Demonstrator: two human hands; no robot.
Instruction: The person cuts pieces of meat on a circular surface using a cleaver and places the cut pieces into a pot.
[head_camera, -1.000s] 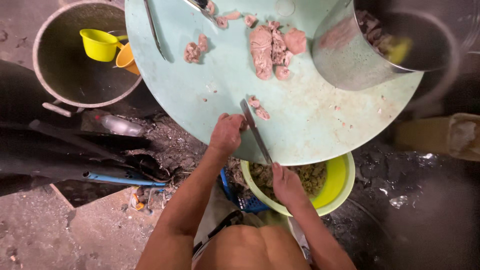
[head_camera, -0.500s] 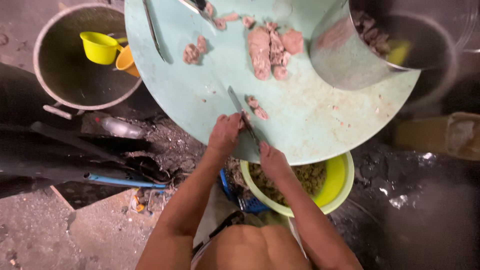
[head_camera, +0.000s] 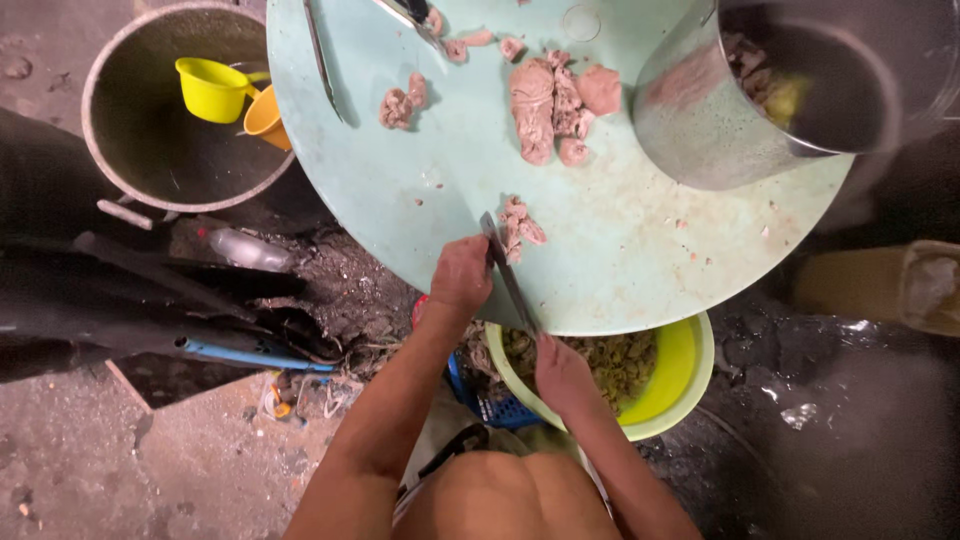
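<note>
My right hand (head_camera: 560, 375) grips the handle of a knife (head_camera: 508, 275) over a yellow basin (head_camera: 690, 365) of chopped bits. The blade lies slanted across the near edge of a round pale-green table (head_camera: 620, 260), its tip beside a small pile of pink meat pieces (head_camera: 520, 225). My left hand (head_camera: 462, 275) rests curled on the table edge, right against the left side of the blade. Larger lumps of meat (head_camera: 555, 100) lie farther back, and a smaller lump (head_camera: 400, 100) sits to their left.
A big steel pot (head_camera: 690, 120) holding meat stands on the table's right. Two other knives (head_camera: 320, 50) lie at the far edge. On the ground at left, a wide pot (head_camera: 150, 150) holds a yellow scoop (head_camera: 210, 88) and an orange one. A plastic bottle (head_camera: 245, 250) and a blue pipe (head_camera: 255, 355) lie below.
My right hand pushed forward with the knife, then drew back over the yellow basin. My left hand stayed at the table edge beside the blade.
</note>
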